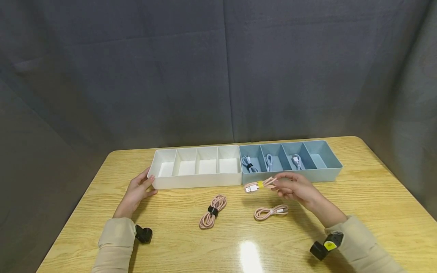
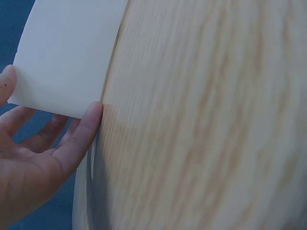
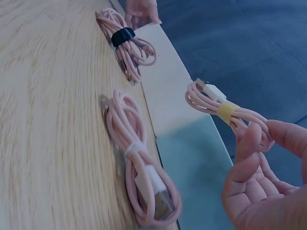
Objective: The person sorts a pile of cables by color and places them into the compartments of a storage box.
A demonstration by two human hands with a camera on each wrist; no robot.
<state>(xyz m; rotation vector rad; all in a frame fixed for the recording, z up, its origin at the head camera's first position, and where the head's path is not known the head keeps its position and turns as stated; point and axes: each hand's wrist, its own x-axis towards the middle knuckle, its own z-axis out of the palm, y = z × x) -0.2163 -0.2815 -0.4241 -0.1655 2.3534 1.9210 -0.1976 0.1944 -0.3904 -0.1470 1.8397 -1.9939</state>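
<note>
My left hand (image 1: 135, 191) grips the left end of a white divided box (image 1: 198, 181), thumb on the front wall and fingers round the corner. In the left wrist view its fingertip (image 2: 94, 111) sits at the box's lower corner. My right hand (image 1: 296, 189) pinches one end of a coiled pink USB cable (image 1: 268, 182) with a yellow tie, held in front of a blue divided box (image 1: 290, 176). Below it on the table lies another pink cable (image 1: 271, 212) with a white tie. A third pink cable (image 1: 213, 212), bound by a black strap, lies left of it.
Both boxes stand end to end near the back of the wooden table (image 1: 177, 246). Coiled cables (image 1: 269, 162) lie in the blue box's three left compartments. A dark grey curtain (image 1: 170, 76) hangs behind the table.
</note>
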